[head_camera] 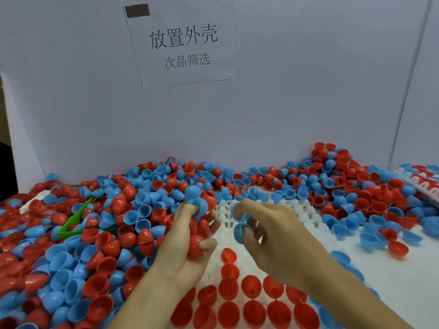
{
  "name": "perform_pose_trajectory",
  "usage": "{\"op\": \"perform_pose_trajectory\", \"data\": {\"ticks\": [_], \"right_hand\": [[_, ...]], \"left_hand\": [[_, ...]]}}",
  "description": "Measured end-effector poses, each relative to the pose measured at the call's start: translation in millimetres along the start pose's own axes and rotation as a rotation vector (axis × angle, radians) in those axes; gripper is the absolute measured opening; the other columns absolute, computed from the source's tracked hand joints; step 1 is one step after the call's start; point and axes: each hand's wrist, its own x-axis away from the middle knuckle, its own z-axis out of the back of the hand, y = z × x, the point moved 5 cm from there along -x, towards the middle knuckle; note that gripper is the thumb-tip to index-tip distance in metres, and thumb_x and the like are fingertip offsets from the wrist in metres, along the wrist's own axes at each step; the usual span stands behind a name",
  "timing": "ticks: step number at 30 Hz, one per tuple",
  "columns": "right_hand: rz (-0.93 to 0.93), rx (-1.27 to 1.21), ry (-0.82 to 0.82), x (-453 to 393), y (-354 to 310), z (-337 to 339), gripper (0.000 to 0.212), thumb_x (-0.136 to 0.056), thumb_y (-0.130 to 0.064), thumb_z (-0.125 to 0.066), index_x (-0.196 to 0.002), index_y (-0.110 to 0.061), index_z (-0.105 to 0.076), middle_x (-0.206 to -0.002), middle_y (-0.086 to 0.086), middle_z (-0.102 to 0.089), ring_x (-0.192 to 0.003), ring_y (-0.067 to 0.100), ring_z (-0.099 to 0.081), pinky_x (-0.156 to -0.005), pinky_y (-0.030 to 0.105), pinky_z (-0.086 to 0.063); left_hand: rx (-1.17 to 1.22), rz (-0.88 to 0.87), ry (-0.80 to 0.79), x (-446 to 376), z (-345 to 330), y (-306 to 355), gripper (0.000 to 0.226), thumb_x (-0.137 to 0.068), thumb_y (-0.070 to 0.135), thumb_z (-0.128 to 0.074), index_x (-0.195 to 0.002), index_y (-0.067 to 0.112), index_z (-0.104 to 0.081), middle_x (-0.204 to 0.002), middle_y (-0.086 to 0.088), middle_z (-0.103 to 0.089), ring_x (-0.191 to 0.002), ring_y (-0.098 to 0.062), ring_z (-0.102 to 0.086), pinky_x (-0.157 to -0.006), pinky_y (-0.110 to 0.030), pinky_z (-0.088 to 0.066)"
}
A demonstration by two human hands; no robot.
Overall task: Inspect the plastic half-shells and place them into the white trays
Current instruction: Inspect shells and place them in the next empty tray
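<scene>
Fingers of the left hand (190,236) are curled upward, palm facing up, and they cradle several red half-shells (197,243); one blue half-shell (200,206) sits on the fingertips at the top of this hand. To the left of these fingers lies a big loose pile of half-shells (95,233), red and blue mixed, and a green scoop (76,222) is partly buried in it. The left forearm comes from the bottom edge and goes up.

Just to the right of the left fingers is the white tray (268,207). Its near rows, below both hands, hold red half-shells in the tray (251,286) with the open side up; its far rows beyond the fingers look unfilled.

The right hand (268,229) is held over the tray, back of the hand up, forearm coming from the lower right corner. Its thumb and fingers are bent and pinch a blue half-shell in the right hand (240,230); a second blue one seems to be above it, but this is blurred.

Far to the right of these fingers, a second tray (420,184) lies at the edge. Behind everything, a paper sign (183,41) is fixed on the white wall.
</scene>
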Motion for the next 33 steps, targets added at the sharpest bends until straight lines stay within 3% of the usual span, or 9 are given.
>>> {"op": "perform_pose_trajectory", "data": {"ticks": [4,8,10,14,17,20,23,28,33], "right_hand": [[-0.162,-0.104,-0.036,-3,30,8,0.015,-0.094,-0.015,-0.062,-0.101,-0.029,-0.064,-0.075,-0.012,-0.066,-0.066,0.001,-0.066,-0.065,0.017,-0.057],[-0.264,-0.124,-0.078,-5,59,26,0.007,-0.092,-0.026,-0.069,-0.092,-0.032,-0.066,-0.074,-0.009,-0.068,-0.056,0.004,-0.067,-0.063,0.021,-0.058],[-0.288,-0.071,-0.094,-4,73,37,0.003,-0.088,-0.032,-0.072,-0.088,-0.033,-0.069,-0.074,-0.010,-0.067,-0.063,-0.001,-0.063,-0.065,0.020,-0.055],[-0.336,-0.005,-0.231,0,89,44,0.010,-0.086,-0.040,-0.073,-0.077,-0.036,-0.071,-0.070,-0.012,-0.065,-0.065,-0.002,-0.055,-0.058,0.015,-0.046],[-0.334,0.013,-0.354,3,88,40,0.013,-0.085,-0.042,-0.074,-0.073,-0.037,-0.069,-0.070,-0.021,-0.065,-0.063,-0.001,-0.055,-0.057,0.017,-0.045],[-0.311,0.039,-0.447,7,80,34,0.012,-0.085,-0.040,-0.075,-0.074,-0.035,-0.069,-0.070,-0.025,-0.063,-0.060,-0.004,-0.054,-0.055,0.013,-0.043],[-0.327,0.135,-0.535,11,74,20,0.010,-0.084,-0.039,-0.076,-0.087,-0.029,-0.075,-0.080,-0.011,-0.068,-0.070,0.008,-0.061,-0.061,0.022,-0.054],[-0.351,0.287,-0.632,17,66,-1,0.013,-0.083,-0.027,-0.077,-0.096,-0.026,-0.073,-0.089,-0.012,-0.063,-0.077,0.008,-0.061,-0.068,0.020,-0.053],[-0.358,0.270,-0.627,17,64,5,0.018,-0.084,-0.037,-0.075,-0.099,-0.027,-0.072,-0.088,-0.014,-0.060,-0.080,0.009,-0.060,-0.072,0.023,-0.055]], "left_hand": [[-0.017,-0.042,0.035,-2,4,4,0.058,-0.067,0.021,-0.071,-0.123,0.013,-0.058,-0.083,-0.009,-0.063,-0.065,-0.014,-0.066,-0.030,-0.015,-0.032],[-0.055,-0.073,0.041,-4,6,4,0.074,-0.065,0.021,-0.070,-0.136,0.009,-0.054,-0.082,-0.008,-0.063,-0.065,-0.014,-0.065,-0.030,-0.015,-0.032],[-0.069,-0.082,0.041,-5,5,4,0.076,-0.065,0.022,-0.070,-0.138,0.008,-0.052,-0.083,-0.009,-0.062,-0.064,-0.015,-0.064,-0.030,-0.016,-0.032],[-0.107,-0.085,0.058,-5,8,5,0.059,-0.079,0.021,-0.067,-0.135,0.008,-0.054,-0.084,-0.009,-0.060,-0.062,-0.013,-0.061,-0.031,-0.015,-0.032],[-0.165,-0.102,0.054,-5,8,5,0.035,-0.086,0.017,-0.063,-0.121,0.013,-0.061,-0.086,-0.009,-0.060,-0.064,-0.014,-0.060,-0.032,-0.016,-0.032],[-0.203,-0.120,0.055,-6,7,7,0.015,-0.093,0.016,-0.058,-0.105,0.021,-0.065,-0.085,-0.009,-0.060,-0.066,-0.015,-0.058,-0.032,-0.016,-0.032],[-0.214,-0.129,0.060,-8,8,8,0.015,-0.094,0.015,-0.057,-0.103,0.023,-0.065,-0.087,-0.010,-0.059,-0.067,-0.016,-0.057,-0.032,-0.017,-0.031],[-0.206,-0.137,0.033,-6,6,7,0.014,-0.093,0.015,-0.058,-0.103,0.021,-0.066,-0.085,-0.009,-0.061,-0.063,-0.015,-0.059,-0.032,-0.017,-0.031],[-0.198,-0.126,0.004,-2,4,9,0.021,-0.092,0.015,-0.058,-0.111,0.020,-0.066,-0.087,-0.010,-0.061,-0.064,-0.015,-0.059,-0.033,-0.017,-0.032]]}}
